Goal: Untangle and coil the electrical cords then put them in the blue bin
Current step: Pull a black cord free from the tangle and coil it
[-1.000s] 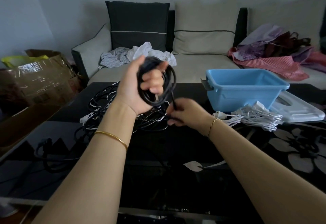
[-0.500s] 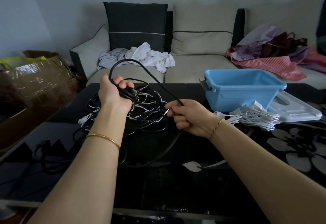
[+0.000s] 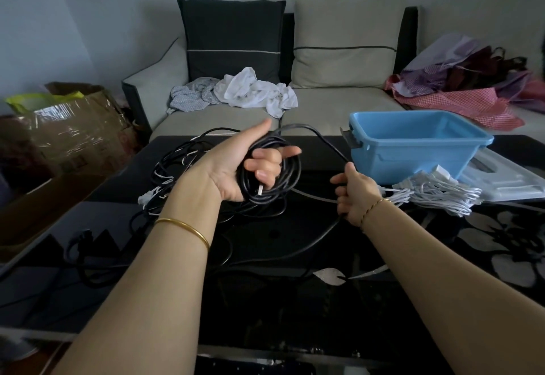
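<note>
Head view: the left hand (image 3: pixel 236 168) is holding a black cord coil (image 3: pixel 290 174) raised above the table (image 3: pixel 295 259), palm facing the camera. Its fingers are curling through the loops, while the thumb is sticking up and the forefinger is pointing out to the right. From the top of the coil the free run of cord (image 3: pixel 321 138) is arching rightward and dropping into the right hand (image 3: pixel 354 194), which is closing its fingers around it. Below that hand the cord is trailing down and back across the dark table toward the camera.

So the loose length is lying to the right of the coil, running roughly left to right between the two hands, and the right hand is the one feeding it. The next loop probably calls for bringing that run back over to the left hand.

The blue bin (image 3: pixel 413 159) is standing just beyond the right hand, nearer to it than to the left, and nothing is showing inside it. A bundle of white cords (image 3: pixel 436 194) is lying against the bin's front wall. A tangle of black and white cords (image 3: pixel 177 165) is sitting on the table behind the left wrist, apparently not yet sorted.
</note>
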